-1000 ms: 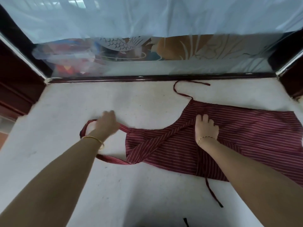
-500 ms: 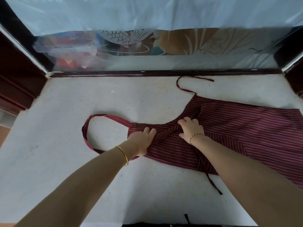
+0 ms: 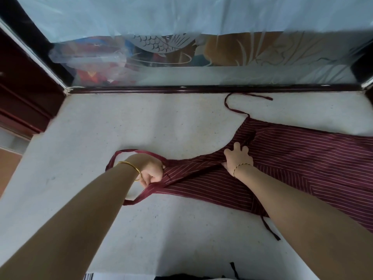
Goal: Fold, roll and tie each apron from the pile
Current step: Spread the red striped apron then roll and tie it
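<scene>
One apron lies on the pale speckled tabletop, and two bare hands work on it, each wrist wearing one thin gold bangle. The apron is dark maroon with fine pale stripes, spread flat and partly folded, so that the stripes run in different directions where one layer lies over another; a diagonal fold edge crosses the bib from its left end toward the middle. Its skirt runs off the right edge of the view. It has three straps in sight: one neck loop at the bib's left end, lying open on the tabletop, one thin tie curling away from the apron's far edge toward the dark wooden window rail, and one tie trailing from the apron's near edge. The left hand sits at the bib's left end, fingers curled and pinching the cloth where the neck loop joins it. The right hand rests on the apron to the right of the bib, fingers spread and fairly straight, pressing the fabric down at the narrow waist curve. Beyond the apron, behind the rail, stands one frosted glass pane etched with a fish pattern. At the near edge of the tabletop, below the apron, a bit of dark cloth shows.
</scene>
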The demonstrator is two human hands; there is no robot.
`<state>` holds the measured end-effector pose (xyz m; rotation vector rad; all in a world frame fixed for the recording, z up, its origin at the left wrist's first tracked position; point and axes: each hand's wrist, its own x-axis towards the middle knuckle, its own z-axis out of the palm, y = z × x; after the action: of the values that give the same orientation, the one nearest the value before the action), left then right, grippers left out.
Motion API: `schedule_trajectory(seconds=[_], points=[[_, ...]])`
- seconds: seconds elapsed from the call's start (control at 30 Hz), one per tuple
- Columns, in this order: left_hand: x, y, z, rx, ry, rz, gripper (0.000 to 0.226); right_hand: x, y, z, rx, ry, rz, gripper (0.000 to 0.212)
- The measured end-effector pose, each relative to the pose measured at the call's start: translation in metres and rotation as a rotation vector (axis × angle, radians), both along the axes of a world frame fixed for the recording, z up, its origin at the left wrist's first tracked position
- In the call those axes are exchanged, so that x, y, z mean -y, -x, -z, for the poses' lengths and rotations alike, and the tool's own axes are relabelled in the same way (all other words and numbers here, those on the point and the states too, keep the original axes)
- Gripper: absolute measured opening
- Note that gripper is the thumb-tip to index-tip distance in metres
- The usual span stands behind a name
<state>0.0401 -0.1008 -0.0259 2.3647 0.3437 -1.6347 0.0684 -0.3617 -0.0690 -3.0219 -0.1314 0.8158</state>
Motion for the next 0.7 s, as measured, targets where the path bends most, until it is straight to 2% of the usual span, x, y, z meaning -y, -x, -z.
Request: schedule_trajectory(seconds=[0.1, 0.17, 0.23, 0.33, 0.4, 0.47, 0.53, 0.57, 0.63, 0.7], points=[[0.009, 0.001, 0.005, 0.353, -0.053, 0.006, 0.047, -0.004, 0.003, 0.002, 0.012, 0.011, 0.014, 0.041], [0.022, 0.001, 0.01, 0.616, 0.066, -0.051, 0.039, -0.005, 0.003, 0.003, 0.016, 0.023, 0.017, 0.041], [0.033, 0.007, 0.013, 0.744, 0.181, 0.028, 0.035, -0.005, 0.003, 0.002, 0.001, 0.035, 0.024, 0.042], [0.04, 0.02, 0.028, 0.76, 0.086, 0.409, 0.053, -0.008, 0.0, 0.0, -0.033, 0.045, 0.039, 0.046], [0.04, 0.025, 0.037, 0.813, 0.009, 0.544, 0.047, -0.009, -0.001, -0.001, -0.043, 0.051, 0.039, 0.047], [0.038, 0.026, 0.042, 0.877, -0.017, 0.575, 0.036, -0.009, 0.0, 0.0, -0.045, 0.06, 0.036, 0.046], [0.034, 0.022, 0.037, 0.856, -0.008, 0.509, 0.025, -0.009, 0.002, 0.002, -0.043, 0.081, 0.024, 0.041], [0.031, 0.018, 0.032, 0.806, 0.013, 0.404, 0.019, -0.01, 0.002, 0.003, -0.043, 0.092, 0.019, 0.039], [0.02, 0.003, 0.024, 0.598, 0.035, 0.095, 0.026, -0.012, 0.0, 0.002, -0.042, 0.096, 0.023, 0.037], [0.004, -0.008, 0.02, 0.431, -0.01, -0.064, 0.031, -0.014, 0.0, -0.001, -0.005, 0.057, 0.025, 0.043]])
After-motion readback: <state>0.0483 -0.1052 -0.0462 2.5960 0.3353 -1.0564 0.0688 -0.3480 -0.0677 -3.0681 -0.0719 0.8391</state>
